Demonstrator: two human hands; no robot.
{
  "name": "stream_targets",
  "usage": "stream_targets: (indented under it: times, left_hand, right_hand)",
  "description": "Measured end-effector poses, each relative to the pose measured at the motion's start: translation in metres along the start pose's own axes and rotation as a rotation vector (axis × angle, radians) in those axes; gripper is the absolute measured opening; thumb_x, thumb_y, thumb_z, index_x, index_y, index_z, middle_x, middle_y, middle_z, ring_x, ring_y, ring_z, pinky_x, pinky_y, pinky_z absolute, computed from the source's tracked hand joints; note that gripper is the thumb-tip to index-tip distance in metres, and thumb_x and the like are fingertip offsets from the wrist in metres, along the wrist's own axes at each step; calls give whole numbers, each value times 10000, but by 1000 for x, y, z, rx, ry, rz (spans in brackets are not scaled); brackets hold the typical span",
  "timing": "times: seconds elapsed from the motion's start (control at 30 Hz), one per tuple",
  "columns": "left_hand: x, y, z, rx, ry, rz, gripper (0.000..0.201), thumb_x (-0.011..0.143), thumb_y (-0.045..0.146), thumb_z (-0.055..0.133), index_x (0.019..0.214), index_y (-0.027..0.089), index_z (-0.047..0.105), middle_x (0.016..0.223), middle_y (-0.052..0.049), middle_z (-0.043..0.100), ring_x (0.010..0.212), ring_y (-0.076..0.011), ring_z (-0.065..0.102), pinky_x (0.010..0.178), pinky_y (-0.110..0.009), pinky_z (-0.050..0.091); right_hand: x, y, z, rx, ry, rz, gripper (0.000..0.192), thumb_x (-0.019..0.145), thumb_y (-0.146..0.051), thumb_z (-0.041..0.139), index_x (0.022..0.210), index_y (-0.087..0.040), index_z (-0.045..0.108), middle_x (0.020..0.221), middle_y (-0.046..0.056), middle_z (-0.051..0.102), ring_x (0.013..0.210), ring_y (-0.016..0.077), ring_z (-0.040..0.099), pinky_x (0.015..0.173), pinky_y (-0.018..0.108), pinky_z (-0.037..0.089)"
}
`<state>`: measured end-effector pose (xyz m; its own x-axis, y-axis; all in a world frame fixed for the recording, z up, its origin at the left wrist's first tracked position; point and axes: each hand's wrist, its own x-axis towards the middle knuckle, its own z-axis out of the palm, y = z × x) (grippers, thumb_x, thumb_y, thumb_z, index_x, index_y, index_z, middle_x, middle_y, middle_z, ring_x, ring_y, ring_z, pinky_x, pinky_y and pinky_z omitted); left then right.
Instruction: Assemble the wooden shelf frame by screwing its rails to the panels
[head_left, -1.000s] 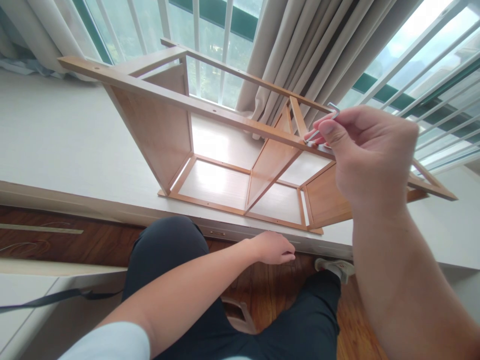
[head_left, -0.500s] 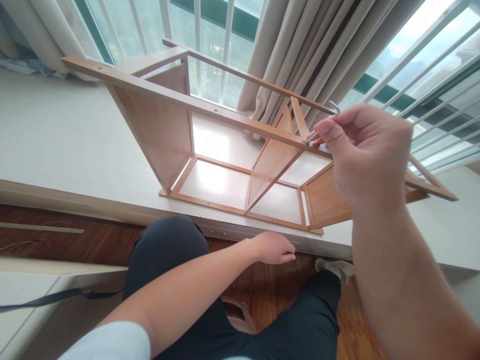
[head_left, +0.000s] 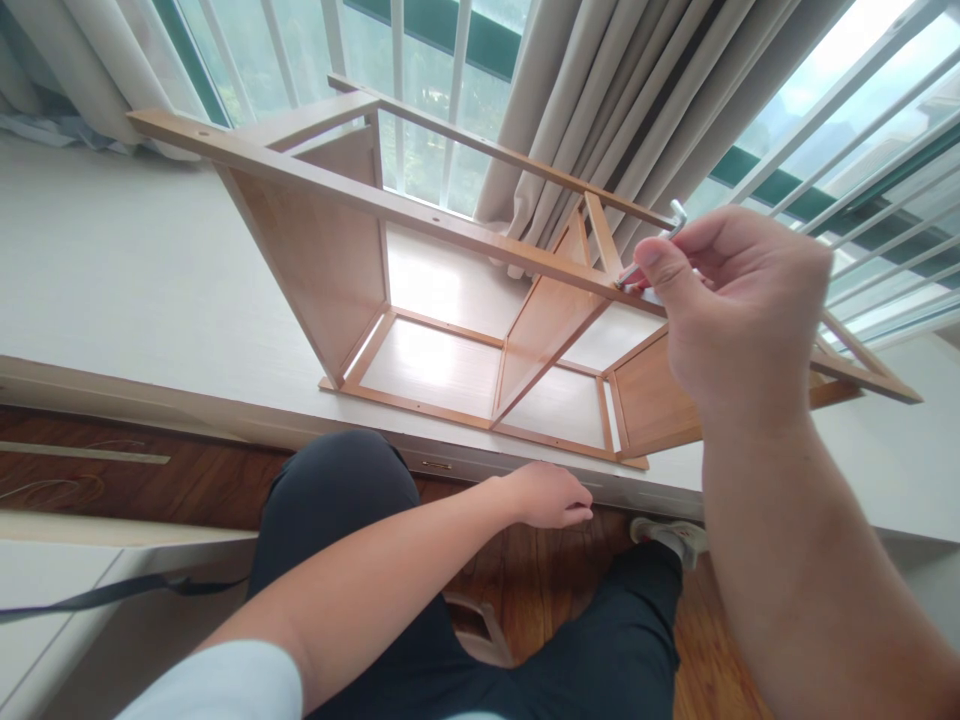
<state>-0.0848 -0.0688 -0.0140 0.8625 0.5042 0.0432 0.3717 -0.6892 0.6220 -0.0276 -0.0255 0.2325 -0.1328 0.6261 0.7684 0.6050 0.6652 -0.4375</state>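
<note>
A person in dark trousers (head_left: 337, 500) leans in at a window ledge, left hand (head_left: 547, 495) loosely curled above the floor (head_left: 544, 575); its palm is turned away, and I cannot tell whether it holds anything. The right hand (head_left: 739, 290) pinches a bent metal key (head_left: 679, 214) between thumb and fingers, its lower end at the upper rail (head_left: 480, 238) of a wooden frame (head_left: 551, 325). Whether the key sits in a fastener is hidden from view.

The key looks light, stiff and smooth, best held along its shank, with the bent end as lever. The frame looks rigid but leggy, likely awkward rather than heavy; its thick rails promise a surer hold than its thin panels.

The frame stands on the pale ledge (head_left: 127, 260), its lower near rail close to the front edge, leaving little margin on the person's side. Leftward, the ledge runs well past the frame; behind, the gathered curtain (head_left: 585, 110) and window bars (head_left: 397, 80) limit any backward shift.
</note>
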Motion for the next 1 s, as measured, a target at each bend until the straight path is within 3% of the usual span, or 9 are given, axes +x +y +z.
stream_targets:
  times: [0.5, 1.0]
  left_hand:
    - [1, -2, 4, -9, 16, 9, 327, 992, 445, 467, 843, 239, 674, 927, -38, 767, 865, -231, 694, 624, -320, 422]
    - [2, -4, 6, -2, 15, 12, 327, 995, 448, 461, 867, 244, 683, 944, -31, 770, 879, -220, 695, 629, -307, 424]
  right_hand:
    - [0, 3, 2, 0, 14, 17, 162, 880, -266, 748, 740, -210, 690, 664, -38, 698, 692, 155, 723, 615, 311, 518]
    - [1, 1, 4, -70, 44, -31, 198, 883, -243, 738, 710, -189, 659, 638, -50, 663, 624, 105, 650, 560, 270, 460]
